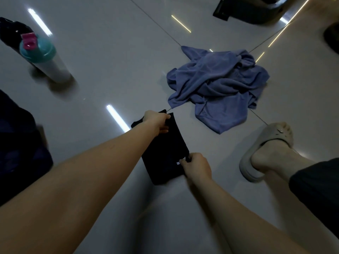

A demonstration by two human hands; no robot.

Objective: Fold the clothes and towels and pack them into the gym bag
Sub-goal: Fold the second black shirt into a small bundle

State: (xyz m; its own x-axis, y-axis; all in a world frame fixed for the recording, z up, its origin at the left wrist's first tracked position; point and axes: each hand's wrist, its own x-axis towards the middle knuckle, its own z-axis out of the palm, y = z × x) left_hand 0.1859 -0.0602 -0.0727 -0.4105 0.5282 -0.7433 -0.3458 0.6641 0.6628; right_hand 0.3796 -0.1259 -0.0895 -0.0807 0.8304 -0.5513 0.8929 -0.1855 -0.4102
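Fabric first: the black garment [165,153] is matte, folded to a narrow oblong, and lies flat on the floor [110,79] straight ahead of me, with small white print at its near right corner. My left hand [158,122] grips the far end, fingers [166,117] curled over the edge. My right hand [197,168] pinches the near corner by the print, its fingers closed on the cloth.

Beyond it, well apart, the blue towel [216,83] sits in a soft, rumpled, unfolded heap across a tile joint. The floor is glossy grey tile with streaks of reflected light.

Far left, a bottle [44,57] stands upright, pale body, teal lid, pink cap shut; contents cannot be told. A dark bulky shape [16,143] sits at the left edge, its inside unseen. My foot in a pale slipper [264,149] rests to the right. Bare tile lies between the garment and the bottle.
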